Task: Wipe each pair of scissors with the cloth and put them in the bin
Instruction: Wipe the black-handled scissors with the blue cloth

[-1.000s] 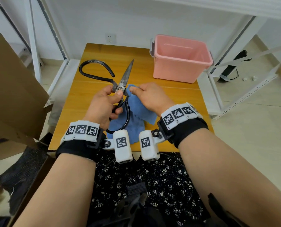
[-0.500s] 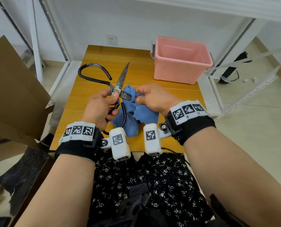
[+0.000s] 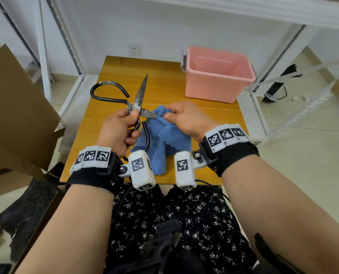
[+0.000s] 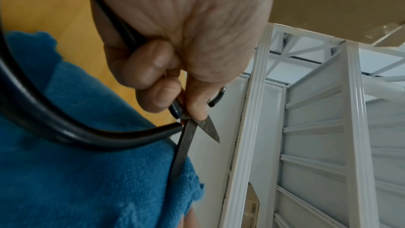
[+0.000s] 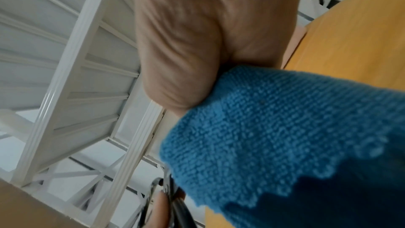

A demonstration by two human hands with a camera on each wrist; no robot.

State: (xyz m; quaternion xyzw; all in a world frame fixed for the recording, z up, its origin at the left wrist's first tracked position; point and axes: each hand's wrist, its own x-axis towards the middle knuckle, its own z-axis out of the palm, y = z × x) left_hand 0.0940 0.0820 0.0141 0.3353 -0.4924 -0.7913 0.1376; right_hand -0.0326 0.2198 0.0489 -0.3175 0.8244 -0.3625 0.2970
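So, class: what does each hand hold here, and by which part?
The left hand grips the open scissors by the pivot and lower handle. The right hand pinches the blue cloth by its bunched upper edge, around one blade.

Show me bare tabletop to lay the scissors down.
Bare wood runs along the table's far edge, from the scissors' raised blade to the pink bin, and beside the left hand. Crowded: the near middle, where the blue cloth hangs from the right hand.

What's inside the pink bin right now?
Nothing shows inside the pink bin: only bare pink inner walls and part of the floor. Its near wall hides the front of the floor, so that strip cannot be checked.
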